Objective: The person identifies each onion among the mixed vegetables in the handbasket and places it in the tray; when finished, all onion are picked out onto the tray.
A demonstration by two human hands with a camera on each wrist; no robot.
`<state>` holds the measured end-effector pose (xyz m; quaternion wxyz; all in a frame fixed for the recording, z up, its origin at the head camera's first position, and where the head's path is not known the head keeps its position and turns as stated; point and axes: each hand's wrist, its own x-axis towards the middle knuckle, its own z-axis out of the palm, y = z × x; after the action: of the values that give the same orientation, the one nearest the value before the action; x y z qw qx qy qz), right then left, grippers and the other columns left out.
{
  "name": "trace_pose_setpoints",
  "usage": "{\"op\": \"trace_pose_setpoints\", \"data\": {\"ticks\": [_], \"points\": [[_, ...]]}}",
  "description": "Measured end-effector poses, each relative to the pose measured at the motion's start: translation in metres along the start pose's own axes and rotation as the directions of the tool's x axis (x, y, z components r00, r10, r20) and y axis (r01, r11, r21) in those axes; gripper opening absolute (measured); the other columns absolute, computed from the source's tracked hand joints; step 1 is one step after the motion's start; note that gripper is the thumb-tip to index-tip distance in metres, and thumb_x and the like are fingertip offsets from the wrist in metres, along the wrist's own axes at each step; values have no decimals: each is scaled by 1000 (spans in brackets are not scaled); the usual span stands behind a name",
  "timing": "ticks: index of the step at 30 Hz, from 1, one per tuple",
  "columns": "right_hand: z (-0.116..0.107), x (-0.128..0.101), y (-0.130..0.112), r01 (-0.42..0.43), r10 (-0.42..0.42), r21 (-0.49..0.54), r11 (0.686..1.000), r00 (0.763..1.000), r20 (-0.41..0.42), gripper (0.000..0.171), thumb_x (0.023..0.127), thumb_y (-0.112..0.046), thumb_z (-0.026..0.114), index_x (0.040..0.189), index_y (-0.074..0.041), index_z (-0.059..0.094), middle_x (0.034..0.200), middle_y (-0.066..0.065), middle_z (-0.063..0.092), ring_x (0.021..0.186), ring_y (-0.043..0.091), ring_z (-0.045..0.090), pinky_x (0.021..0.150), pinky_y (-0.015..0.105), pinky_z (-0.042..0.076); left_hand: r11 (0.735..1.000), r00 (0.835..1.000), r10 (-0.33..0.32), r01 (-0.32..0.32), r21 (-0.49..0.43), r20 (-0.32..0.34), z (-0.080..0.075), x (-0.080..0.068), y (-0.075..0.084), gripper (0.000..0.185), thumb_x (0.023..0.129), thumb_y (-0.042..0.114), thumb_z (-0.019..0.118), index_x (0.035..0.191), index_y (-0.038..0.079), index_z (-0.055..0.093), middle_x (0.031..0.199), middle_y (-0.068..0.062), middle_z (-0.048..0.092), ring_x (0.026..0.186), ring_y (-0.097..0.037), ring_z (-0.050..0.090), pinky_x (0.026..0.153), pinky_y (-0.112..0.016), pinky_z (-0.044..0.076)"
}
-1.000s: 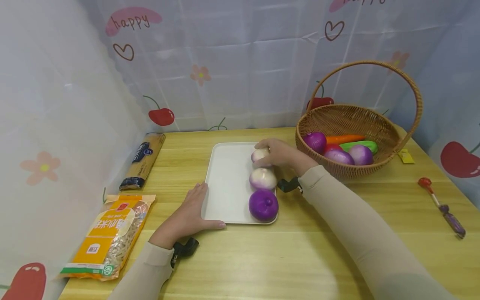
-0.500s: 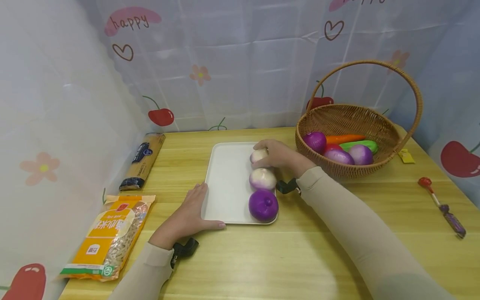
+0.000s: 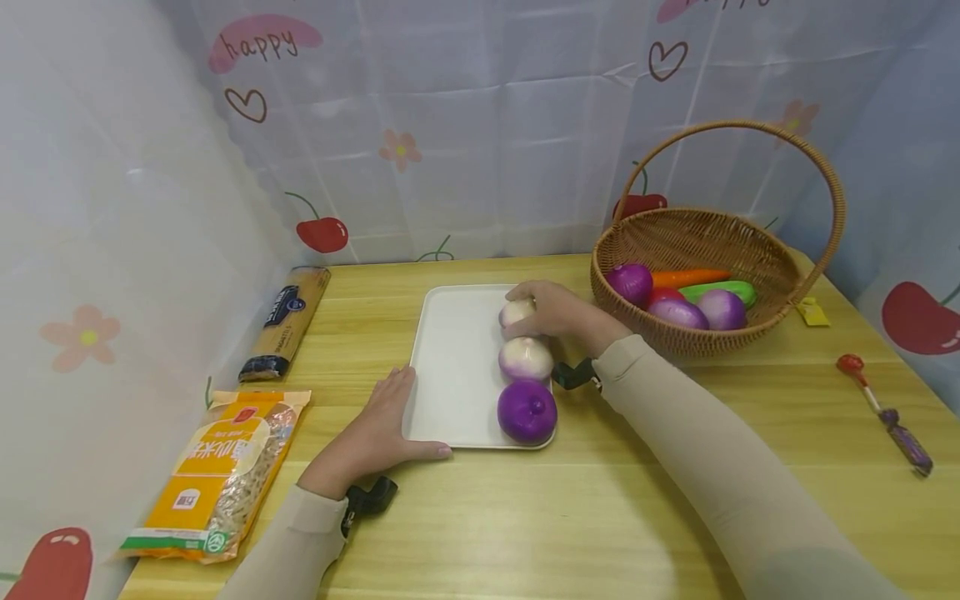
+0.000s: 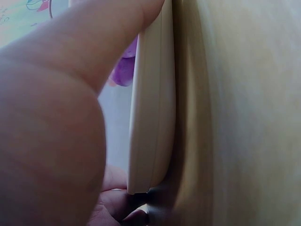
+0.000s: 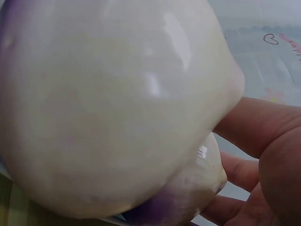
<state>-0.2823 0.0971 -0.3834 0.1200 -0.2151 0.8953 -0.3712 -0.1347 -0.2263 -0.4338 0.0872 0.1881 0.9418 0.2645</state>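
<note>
There, right hand [image 3: 557, 312] clamped round pale onion [image 3: 516, 312], left hand [image 3: 372, 430] flat against tray [image 3: 453, 367].

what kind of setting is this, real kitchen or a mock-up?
Likely a staged tabletop set, not a real kitchen: a printed cherry-and-heart curtain encloses a wooden table, and glossy toy-like vegetables fill a wicker basket and line a white tray.

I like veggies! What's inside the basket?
In the basket: purple onions, a carrot, something green and something red. Anything underneath them is hidden.
</note>
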Motion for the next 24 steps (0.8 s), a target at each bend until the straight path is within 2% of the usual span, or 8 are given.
{"op": "trace_pose_setpoints", "data": {"ticks": [16,24], "points": [[0,-2,-1,-22,23,52,998,1000,-9,71,87,-27,90,146,-2,60,144,19,60,130,35,53,111,51,41,1000,1000,-7,7,-1,3,0,0,0,141,75,73,84,164,-9,12,171,-25,11,158,-40,3,126,-51,4],[-1,-4,-3,-21,22,85,996,1000,-12,71,89,-26,88,148,-2,58,146,18,58,134,35,50,114,51,38,1000,1000,-5,5,-1,6,0,0,0,142,74,74,83,164,-9,12,171,-25,10,158,-40,2,126,-51,3]]}}
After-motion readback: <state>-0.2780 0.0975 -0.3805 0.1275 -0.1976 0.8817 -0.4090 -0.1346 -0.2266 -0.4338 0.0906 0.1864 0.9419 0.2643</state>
